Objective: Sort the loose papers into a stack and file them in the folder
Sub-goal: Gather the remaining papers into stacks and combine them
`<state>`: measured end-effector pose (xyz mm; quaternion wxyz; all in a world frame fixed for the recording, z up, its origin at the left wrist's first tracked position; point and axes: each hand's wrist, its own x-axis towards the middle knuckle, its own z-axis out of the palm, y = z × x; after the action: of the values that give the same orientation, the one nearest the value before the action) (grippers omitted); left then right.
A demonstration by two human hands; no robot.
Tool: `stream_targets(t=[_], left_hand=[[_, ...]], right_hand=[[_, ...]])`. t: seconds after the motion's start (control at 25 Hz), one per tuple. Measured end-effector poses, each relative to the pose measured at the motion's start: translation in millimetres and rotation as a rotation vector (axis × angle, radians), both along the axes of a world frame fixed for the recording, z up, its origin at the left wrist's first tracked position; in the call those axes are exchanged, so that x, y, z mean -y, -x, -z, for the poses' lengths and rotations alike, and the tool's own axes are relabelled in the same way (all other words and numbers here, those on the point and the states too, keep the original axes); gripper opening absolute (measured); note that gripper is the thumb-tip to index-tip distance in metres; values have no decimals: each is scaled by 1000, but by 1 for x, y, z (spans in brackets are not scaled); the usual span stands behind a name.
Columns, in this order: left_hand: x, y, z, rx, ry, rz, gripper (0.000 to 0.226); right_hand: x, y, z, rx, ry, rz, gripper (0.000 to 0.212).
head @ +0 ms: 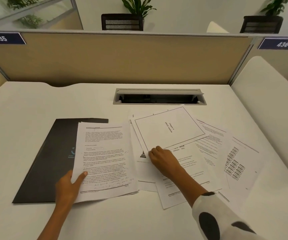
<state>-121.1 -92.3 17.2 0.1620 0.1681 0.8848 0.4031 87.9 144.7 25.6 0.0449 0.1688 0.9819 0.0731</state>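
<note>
A black folder [53, 153] lies closed on the white desk at the left. A stack of printed pages [106, 156] rests partly over its right side, and my left hand [68, 184] grips the stack's lower left edge, thumb on top. To the right, loose sheets are spread out overlapping. On top of them lies a bordered title page [167, 129], turned at an angle. My right hand [160, 158] pinches that page at its near corner. More text pages [179, 179] and a sheet with a table [235, 161] lie under and beside it.
A grey cable hatch [158, 97] is set into the desk [27, 118] just behind the papers, its lid raised. A tan partition [119, 58] closes off the back. A white divider [264, 94] borders the right side.
</note>
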Motion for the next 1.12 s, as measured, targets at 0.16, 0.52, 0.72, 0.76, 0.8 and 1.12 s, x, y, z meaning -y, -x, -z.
stream_targets(t=[0.16, 0.52, 0.72, 0.76, 0.8, 1.12], left_hand=[[0, -3, -2, -28, 17, 2, 36], [-1, -5, -4, -72, 49, 1, 36], [2, -9, -8, -129, 87, -4, 37], [1, -10, -10, -144, 118, -11, 38], [2, -11, -12, -160, 154, -18, 40], [1, -11, -18, -256, 327, -71, 50]], right_hand=[[-3, -1, 1, -166, 160, 208, 48], [-13, 9, 5, -14, 141, 200, 56], [-4, 8, 5, -17, 179, 344, 69], [-3, 10, 4, -39, 172, 359, 65], [-3, 12, 4, -65, 175, 380, 61], [-7, -8, -10, -330, 162, 346, 30]])
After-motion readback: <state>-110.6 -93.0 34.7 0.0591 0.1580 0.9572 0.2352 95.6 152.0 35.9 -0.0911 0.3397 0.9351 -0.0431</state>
